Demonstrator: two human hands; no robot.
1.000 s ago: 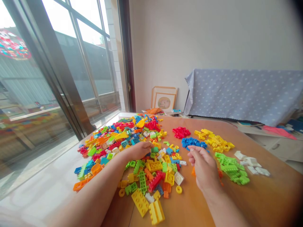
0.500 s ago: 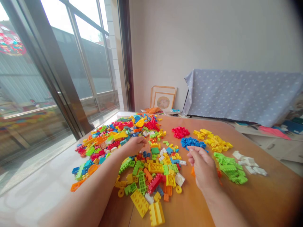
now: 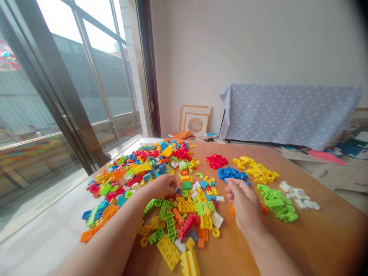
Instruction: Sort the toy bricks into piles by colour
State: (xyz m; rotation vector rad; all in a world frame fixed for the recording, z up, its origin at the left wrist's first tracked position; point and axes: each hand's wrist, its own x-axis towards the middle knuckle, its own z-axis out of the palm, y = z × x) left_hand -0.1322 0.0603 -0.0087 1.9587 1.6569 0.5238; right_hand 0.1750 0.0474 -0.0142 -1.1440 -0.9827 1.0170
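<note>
Mixed bricks (image 3: 188,207): messy spread, left and centre of the table (image 3: 319,241)
Left hand (image 3: 166,186): half-curled among them, can't tell if it's got one
Right hand (image 3: 244,199): mostly closed near the blue pile (image 3: 232,173), grip hidden
Oops risk: a low right-hand swipe could scatter that pile

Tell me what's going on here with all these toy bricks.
A person is working with both bare hands at a table. The left hand reaches in among the mixed bricks; whether it grips one is hidden. The right hand, fingertips together, is just in front of the blue pile; I can't tell if it holds anything. Nearby are red, yellow, light green and white groups, with orange pieces partly hidden behind the right hand.
</note>
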